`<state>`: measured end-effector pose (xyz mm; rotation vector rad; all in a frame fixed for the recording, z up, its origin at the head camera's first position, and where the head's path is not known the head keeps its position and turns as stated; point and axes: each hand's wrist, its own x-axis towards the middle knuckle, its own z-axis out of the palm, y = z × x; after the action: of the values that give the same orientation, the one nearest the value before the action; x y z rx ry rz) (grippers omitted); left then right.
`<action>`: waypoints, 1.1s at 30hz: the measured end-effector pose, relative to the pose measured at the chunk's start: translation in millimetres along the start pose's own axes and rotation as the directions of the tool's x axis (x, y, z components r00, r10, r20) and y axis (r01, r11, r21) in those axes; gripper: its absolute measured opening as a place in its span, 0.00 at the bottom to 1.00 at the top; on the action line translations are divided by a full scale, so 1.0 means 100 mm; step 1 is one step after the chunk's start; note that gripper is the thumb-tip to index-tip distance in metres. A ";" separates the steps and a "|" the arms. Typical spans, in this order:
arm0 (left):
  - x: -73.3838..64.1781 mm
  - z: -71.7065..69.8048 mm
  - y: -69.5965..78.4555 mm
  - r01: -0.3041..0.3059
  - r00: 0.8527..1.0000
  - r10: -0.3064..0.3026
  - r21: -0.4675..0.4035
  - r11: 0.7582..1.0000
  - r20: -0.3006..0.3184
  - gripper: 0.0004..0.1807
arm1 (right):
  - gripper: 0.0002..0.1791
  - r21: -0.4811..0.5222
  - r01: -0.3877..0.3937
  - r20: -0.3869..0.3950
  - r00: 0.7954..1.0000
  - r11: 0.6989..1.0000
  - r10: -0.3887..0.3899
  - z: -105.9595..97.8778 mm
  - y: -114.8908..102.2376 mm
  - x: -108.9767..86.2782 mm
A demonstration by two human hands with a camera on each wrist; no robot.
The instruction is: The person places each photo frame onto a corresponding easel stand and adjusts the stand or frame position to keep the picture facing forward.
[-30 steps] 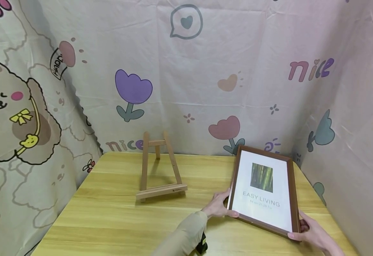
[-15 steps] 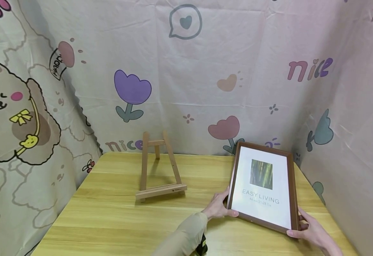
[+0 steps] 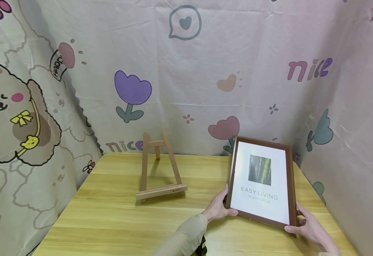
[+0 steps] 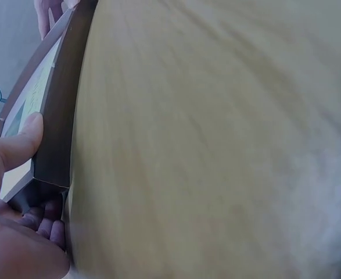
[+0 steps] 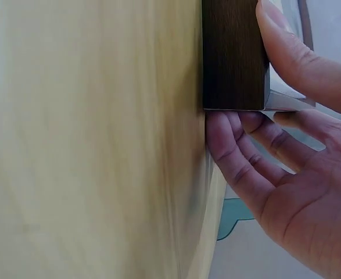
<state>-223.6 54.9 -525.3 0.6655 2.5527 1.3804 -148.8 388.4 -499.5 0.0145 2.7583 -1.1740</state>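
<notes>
A brown-edged picture frame (image 3: 263, 181) with a white sheet reading "EASY LIVING" tilts up at the right of the table, its far edge raised. My left hand (image 3: 218, 206) grips its lower left corner, thumb over the front and fingers at the side and underneath. At the lower right corner my right hand (image 3: 309, 227) holds it the same way. In the left wrist view the thumb (image 4: 25, 142) presses on the frame's face. The right wrist view has curled fingers (image 5: 246, 151) against the frame's dark side (image 5: 234, 58). A small wooden easel (image 3: 161, 190) stands left of the frame.
The wooden table (image 3: 109, 217) ends at a printed cloth backdrop (image 3: 186, 78), which also hangs along the left and right sides. Below the left sleeve (image 3: 186, 234) a small black object (image 3: 201, 247) shows at the wrist.
The picture frame's far edge has risen and the frame has shifted slightly left, steeper than before. Both hands keep their hold; the right hand has moved a little up and left. The easel has stayed put.
</notes>
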 end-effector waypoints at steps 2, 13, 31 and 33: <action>0.00 0.01 0.00 -0.008 1.000 0.008 -0.007 1.000 -0.005 0.58 | 0.63 0.006 -0.005 -0.010 1.000 1.000 0.005 0.00 -0.01 0.00; -0.01 0.02 -0.01 -0.006 0.999 0.005 -0.053 0.999 -0.036 0.58 | 0.67 -0.019 0.008 -0.057 0.998 1.000 -0.009 0.03 -0.05 0.03; 0.01 -0.06 0.02 -0.030 0.997 0.025 -0.066 0.997 -0.069 0.60 | 0.68 -0.063 0.031 -0.128 0.991 0.998 -0.039 0.06 -0.12 0.08; 0.01 -0.07 0.01 -0.035 0.997 0.031 -0.067 0.997 -0.073 0.60 | 0.68 -0.067 0.041 -0.142 0.989 0.997 -0.050 0.07 -0.13 0.09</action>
<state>-226.5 50.0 -520.6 0.6609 2.5464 1.5212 -157.3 373.8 -495.7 0.0308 2.9355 -1.1374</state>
